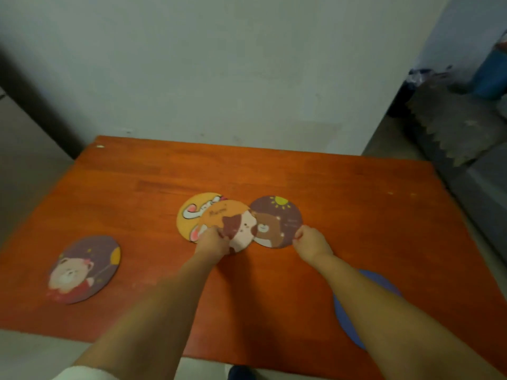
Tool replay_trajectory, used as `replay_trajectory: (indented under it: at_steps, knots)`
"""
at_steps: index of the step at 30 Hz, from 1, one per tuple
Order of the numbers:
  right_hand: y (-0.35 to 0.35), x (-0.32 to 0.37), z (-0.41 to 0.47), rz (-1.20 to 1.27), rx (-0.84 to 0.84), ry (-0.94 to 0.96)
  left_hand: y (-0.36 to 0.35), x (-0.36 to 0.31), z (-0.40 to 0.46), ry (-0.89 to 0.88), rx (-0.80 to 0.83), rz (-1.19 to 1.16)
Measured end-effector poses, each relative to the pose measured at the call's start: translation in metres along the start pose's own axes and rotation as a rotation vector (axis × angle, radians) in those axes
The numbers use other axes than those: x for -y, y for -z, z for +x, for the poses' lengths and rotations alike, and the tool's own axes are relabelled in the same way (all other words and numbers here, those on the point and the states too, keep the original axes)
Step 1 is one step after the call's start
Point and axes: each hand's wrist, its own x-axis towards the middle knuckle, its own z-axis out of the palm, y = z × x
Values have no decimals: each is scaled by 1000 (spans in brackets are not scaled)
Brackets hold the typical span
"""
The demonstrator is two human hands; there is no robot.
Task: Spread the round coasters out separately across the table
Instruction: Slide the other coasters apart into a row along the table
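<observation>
Three round coasters overlap at the middle of the orange table [356, 193]. A yellow coaster [192, 212] lies at the back left, partly under an orange cat coaster [233, 223]. My left hand [212, 241] pinches the near edge of the orange cat coaster. That coaster overlaps the left edge of a purple brown-bear coaster [279, 220], whose right near edge my right hand [311, 242] grips. A purple white-bear coaster [85, 268] lies alone at the left. A blue coaster [348, 325] lies near the front right, mostly hidden under my right forearm.
The table stands against a pale wall [247, 64]. Its near edge runs along the bottom of the view. Beyond the right edge are grey steps [461, 133] and a blue container [491, 75]. A grey cabinet [24, 160] stands to the left.
</observation>
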Motion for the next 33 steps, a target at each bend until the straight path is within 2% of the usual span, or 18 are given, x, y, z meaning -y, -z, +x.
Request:
replay_trajectory:
  at_steps: [3, 8, 13, 20, 26, 33]
  knots:
    - [-27, 46, 15, 56, 44, 5, 32, 25, 27, 74, -58, -31]
    - [-54, 87, 36, 152, 3, -51, 42, 41, 59, 170, -14, -142]
    - [-64, 98, 47, 220, 1, -149, 37, 40, 72, 166, 44, -264]
    - [-65, 96, 42, 310, -81, -156, 39, 38, 67, 174, 63, -406]
    - [-28, 60, 10, 373, -218, -139, 25, -8, 39, 67, 92, -512]
    - [38, -68, -63, 473, -401, -264, -63, -92, -48, -47, 252, -447]
